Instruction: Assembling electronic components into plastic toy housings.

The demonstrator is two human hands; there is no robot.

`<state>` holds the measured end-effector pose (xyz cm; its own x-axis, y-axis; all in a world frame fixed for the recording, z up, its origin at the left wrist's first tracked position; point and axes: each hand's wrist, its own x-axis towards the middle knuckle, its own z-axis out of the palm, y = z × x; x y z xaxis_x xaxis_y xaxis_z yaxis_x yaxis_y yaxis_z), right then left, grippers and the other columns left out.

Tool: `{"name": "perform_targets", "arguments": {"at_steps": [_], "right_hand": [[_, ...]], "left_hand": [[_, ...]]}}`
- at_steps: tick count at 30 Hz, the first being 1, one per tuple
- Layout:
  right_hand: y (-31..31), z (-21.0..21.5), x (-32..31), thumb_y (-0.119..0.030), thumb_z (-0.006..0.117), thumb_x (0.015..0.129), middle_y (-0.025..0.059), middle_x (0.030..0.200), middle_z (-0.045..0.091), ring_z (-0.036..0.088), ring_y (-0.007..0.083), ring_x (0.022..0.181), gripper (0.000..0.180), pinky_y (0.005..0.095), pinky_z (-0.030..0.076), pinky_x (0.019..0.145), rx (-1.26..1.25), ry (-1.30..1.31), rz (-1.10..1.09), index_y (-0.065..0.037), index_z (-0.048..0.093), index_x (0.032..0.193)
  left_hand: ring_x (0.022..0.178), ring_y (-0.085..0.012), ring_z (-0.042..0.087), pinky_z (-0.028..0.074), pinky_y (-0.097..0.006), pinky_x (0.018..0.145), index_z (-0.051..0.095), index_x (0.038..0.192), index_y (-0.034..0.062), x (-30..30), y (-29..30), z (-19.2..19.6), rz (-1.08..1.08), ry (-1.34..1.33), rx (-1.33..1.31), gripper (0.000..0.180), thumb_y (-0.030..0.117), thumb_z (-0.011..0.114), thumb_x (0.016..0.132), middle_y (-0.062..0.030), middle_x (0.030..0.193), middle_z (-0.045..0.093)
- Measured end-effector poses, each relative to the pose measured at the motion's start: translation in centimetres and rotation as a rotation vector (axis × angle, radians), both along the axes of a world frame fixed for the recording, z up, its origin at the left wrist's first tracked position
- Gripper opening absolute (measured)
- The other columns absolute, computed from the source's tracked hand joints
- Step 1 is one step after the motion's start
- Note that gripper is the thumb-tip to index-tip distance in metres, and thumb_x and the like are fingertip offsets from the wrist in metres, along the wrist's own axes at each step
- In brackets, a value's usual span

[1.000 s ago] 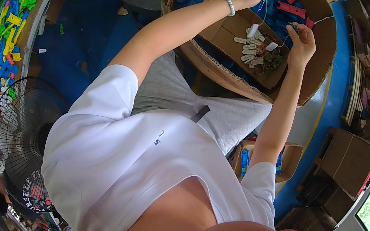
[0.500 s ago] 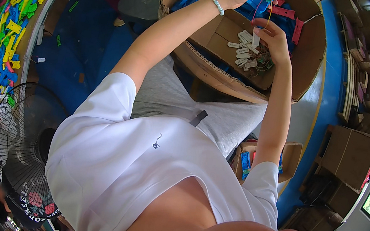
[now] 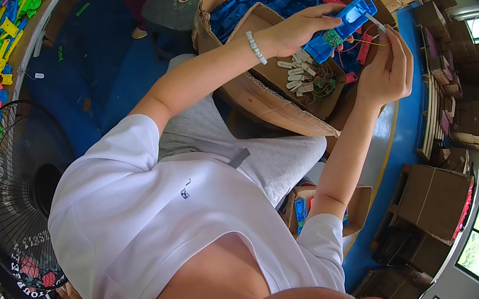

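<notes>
1. Between the two raised hands was the blue case [image 3: 345,29], in the grip of the left hand [image 3: 303,31], whose fingers were closed around its side. Its long axis slanted away from the body and rightward, with its framed opening at the far end.
2. Right of that opening, the white piece [image 3: 376,23] was pinched at the fingertips of the right hand [image 3: 389,75], the other fingers loosely curled. It slanted down toward those fingertips, across the line of the case, its free end pointing left at the opening's edge. This was the relation that mattered: the left hand had the case, the right hand was nearer the piece, and only a narrow space, if any, parted the two.
3. Close to the left fingers, at the case's middle, sat a green circuit board [image 3: 331,38]; a yellow wire [image 3: 374,44] stretched toward the right hand.
4. Below the grip, toward the body, more white tags [image 3: 300,76] lay heaped with wires in a small inner box, inside a big carton [image 3: 259,88].
5. Hard to make out: whether piece and case touched, where the right thumb pressed, and the case's underside, which was hidden.
</notes>
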<state>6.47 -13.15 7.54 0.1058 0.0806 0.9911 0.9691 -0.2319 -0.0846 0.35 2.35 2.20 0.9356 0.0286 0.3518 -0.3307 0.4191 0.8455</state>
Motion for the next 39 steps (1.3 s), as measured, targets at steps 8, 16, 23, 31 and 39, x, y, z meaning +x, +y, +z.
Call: {"name": "perform_targets", "arguments": {"at_steps": [8,16,23,31,39], "right_hand": [[0.2,0.3,-1.5,0.008,0.073,0.081,0.0135,0.094,0.072,0.071,0.0221,0.082,0.009,0.0281,0.057,0.068,0.247,0.148,0.121,0.003,0.069,0.087],[-1.1,2.5,-1.8,0.012,0.073,0.074,0.0135,0.089,0.070,0.068,0.0264,0.078,0.020,0.0315,0.056,0.065,-0.023,-0.257,-0.104,0.004,0.073,0.093],[-1.1,2.5,-2.7,0.011,0.069,0.075,0.0102,0.093,0.071,0.066,0.0230,0.083,0.019,0.0308,0.055,0.071,-0.174,-0.190,-0.110,0.002,0.074,0.091],[-1.9,0.3,-2.9,0.013,0.060,0.085,0.0084,0.107,0.069,0.063,0.0162,0.097,0.027,0.0300,0.053,0.085,0.145,0.717,0.656,0.005,0.069,0.109],[-1.9,-2.5,-1.3,0.011,0.059,0.086,0.0090,0.084,0.072,0.067,0.0106,0.075,0.018,0.0223,0.053,0.067,-0.014,0.464,0.163,0.008,0.071,0.098]], "left_hand": [[0.085,-0.0219,0.070,0.061,-0.035,0.067,0.041,0.145,0.0066,-3.6,-2.2,0.4,-0.088,-0.010,-0.189,0.044,0.024,0.045,0.105,-0.0181,0.111,0.066],[0.077,-0.0150,0.068,0.060,-0.031,0.064,0.041,0.144,0.0027,-5.8,-3.5,1.8,-0.010,-0.089,0.014,0.045,0.025,0.045,0.105,-0.0143,0.106,0.067],[0.077,-0.0126,0.067,0.057,-0.027,0.069,0.043,0.143,-0.0007,-7.5,-3.9,2.1,0.033,-0.132,0.025,0.045,0.023,0.046,0.105,-0.0113,0.105,0.067],[0.068,-0.0207,0.067,0.057,-0.031,0.054,0.046,0.136,0.0003,-7.8,-4.0,2.1,-0.141,-0.093,-0.248,0.040,0.027,0.041,0.106,-0.0217,0.099,0.066],[0.066,-0.0191,0.066,0.056,-0.032,0.051,0.044,0.140,-0.0018,-7.8,-5.9,1.7,-0.112,-0.145,-0.125,0.043,0.025,0.041,0.106,-0.0195,0.097,0.066]]}}
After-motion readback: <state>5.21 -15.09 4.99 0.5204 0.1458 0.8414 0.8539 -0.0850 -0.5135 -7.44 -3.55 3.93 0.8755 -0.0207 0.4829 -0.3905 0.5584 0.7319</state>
